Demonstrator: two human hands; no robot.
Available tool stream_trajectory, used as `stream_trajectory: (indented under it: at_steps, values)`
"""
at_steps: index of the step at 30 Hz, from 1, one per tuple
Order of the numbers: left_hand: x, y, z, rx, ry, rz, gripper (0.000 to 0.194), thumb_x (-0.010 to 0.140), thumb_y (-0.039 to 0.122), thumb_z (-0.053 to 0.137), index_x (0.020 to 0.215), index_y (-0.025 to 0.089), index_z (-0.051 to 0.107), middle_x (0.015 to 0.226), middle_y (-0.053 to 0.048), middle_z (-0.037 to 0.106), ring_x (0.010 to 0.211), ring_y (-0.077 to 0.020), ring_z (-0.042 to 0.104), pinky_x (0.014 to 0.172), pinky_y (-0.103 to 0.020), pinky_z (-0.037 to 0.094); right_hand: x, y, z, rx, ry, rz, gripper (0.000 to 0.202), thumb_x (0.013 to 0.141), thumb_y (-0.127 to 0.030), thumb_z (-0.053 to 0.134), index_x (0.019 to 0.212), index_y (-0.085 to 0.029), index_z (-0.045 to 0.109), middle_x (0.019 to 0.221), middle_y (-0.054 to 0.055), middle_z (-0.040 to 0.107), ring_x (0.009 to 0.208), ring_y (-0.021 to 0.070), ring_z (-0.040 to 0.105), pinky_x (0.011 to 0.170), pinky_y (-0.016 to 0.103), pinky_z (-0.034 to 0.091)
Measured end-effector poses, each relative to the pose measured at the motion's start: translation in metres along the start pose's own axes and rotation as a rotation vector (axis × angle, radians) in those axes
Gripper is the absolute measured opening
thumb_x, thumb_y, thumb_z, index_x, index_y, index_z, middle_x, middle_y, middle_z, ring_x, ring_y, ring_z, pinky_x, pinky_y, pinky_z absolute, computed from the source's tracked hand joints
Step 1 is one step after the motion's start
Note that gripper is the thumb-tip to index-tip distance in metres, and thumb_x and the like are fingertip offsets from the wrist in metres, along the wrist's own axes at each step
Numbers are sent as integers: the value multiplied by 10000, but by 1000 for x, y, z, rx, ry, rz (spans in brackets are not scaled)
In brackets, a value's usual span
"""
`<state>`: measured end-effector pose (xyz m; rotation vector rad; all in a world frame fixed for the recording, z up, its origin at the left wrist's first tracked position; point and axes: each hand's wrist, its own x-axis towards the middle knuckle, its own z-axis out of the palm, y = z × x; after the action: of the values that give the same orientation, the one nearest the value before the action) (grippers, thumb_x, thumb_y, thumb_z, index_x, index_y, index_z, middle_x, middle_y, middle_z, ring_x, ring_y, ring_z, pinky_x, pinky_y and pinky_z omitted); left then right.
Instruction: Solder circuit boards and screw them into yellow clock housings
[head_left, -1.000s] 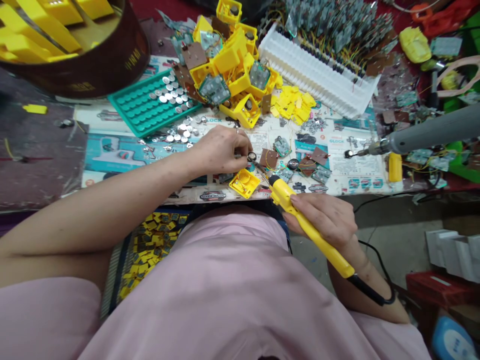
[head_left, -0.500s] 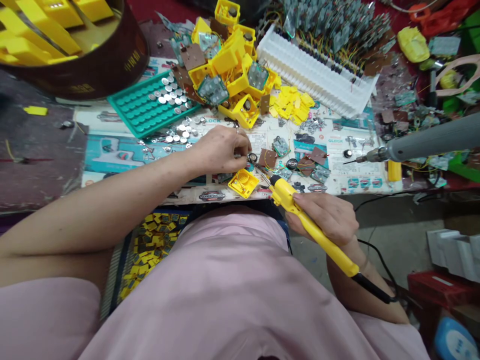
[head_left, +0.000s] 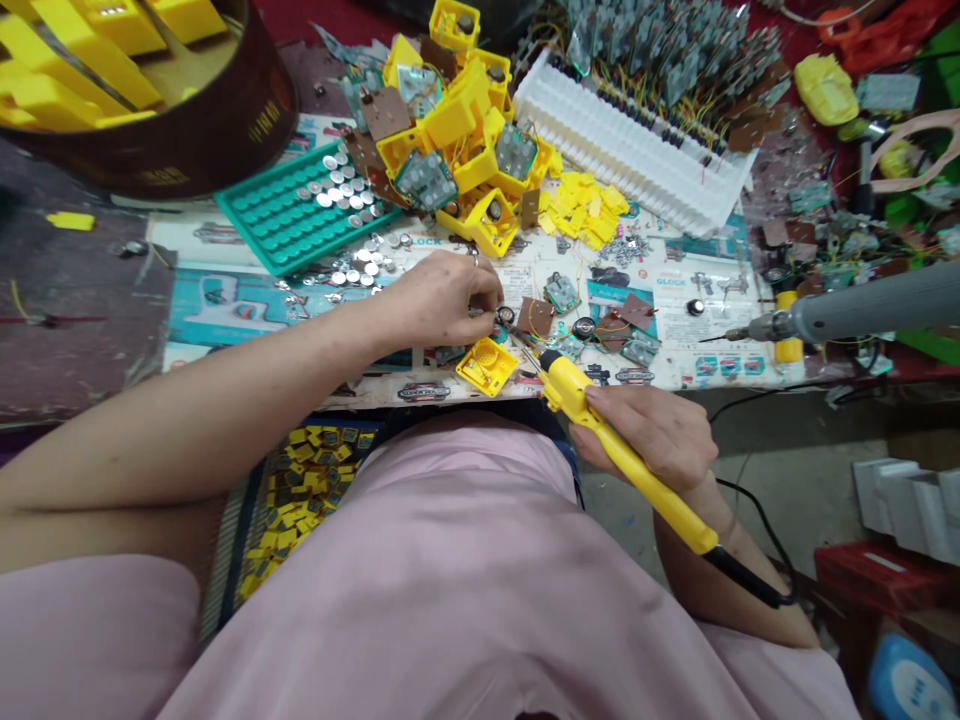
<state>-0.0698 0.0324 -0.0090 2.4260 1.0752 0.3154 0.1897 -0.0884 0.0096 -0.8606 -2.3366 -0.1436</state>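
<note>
Your left hand [head_left: 446, 298] was found just beyond the case [head_left: 487, 367], reaching over from its left. The fingers were drawn together, with the small round part [head_left: 505, 315] pinched at their tips; the curled fingers partly hid the contact. The part sat just beyond the case, toward its right edge. The case lay open side up and was not in either grip.

Your right hand [head_left: 660, 435] was to the right of the case and nearer you, wrapped firmly around the iron [head_left: 626, 455]. The iron slanted up and left, its metal tip close to the part; whether the two touched, I could not tell.

Right of the case lay brown pads [head_left: 537, 317], a black disc [head_left: 583, 328] and a circuit board [head_left: 561, 292]. Directly beyond the case stood a heap of yellow housings [head_left: 459, 110], and beyond it to the right, a scatter of yellow chips [head_left: 585, 207] and a white rack [head_left: 626, 152]. Beyond it to the left were silver discs [head_left: 367, 268] and a green tray [head_left: 274, 218]. Well to the right of the case, a grey tool [head_left: 877, 303] pointed toward it.
</note>
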Motion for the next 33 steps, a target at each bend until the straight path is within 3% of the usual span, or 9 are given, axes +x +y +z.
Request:
stream_trajectory:
  at_steps: [7, 15, 21, 26, 33]
  values:
    - [3, 6, -7, 132, -83, -19, 250, 797, 253, 560, 954, 142, 719, 953, -53, 739, 909, -182, 691, 801, -252, 486, 1, 0, -2, 8, -17, 3, 463, 800, -133, 756, 1232, -153, 589, 887, 22, 779, 754, 149, 735, 704, 251, 623]
    - [8, -2, -9, 148, -113, 69, 219, 828, 262, 532, 860, 178, 733, 960, -32, 740, 901, -175, 687, 833, -261, 490, 1, 1, 0, 29, -3, 2, 481, 809, -145, 756, 1259, -155, 585, 890, 19, 780, 763, 137, 729, 720, 243, 596]
    - [11, -12, -15, 147, -195, 186, 247, 868, 268, 503, 917, 188, 732, 1115, -59, 722, 995, -194, 665, 920, -296, 486, 1, 3, -2, 25, -22, -15, 526, 791, -159, 773, 1284, -144, 588, 903, 29, 778, 781, 139, 731, 747, 237, 594]
    - [15, -18, -15, 154, -230, 285, 309, 882, 260, 510, 1117, 197, 700, 1172, -70, 707, 1060, -211, 648, 949, -312, 484, 2, 3, -6, 17, -63, 6, 506, 802, -181, 772, 1274, -161, 591, 910, 29, 779, 789, 140, 731, 764, 241, 599]
    - [15, -21, -12, 109, -219, 354, 271, 891, 268, 542, 1079, 204, 726, 1167, -74, 715, 1060, -215, 653, 963, -320, 477, 0, 5, -6, 39, -57, -2, 536, 796, -179, 775, 1295, -157, 581, 907, 26, 777, 782, 143, 729, 738, 247, 601]
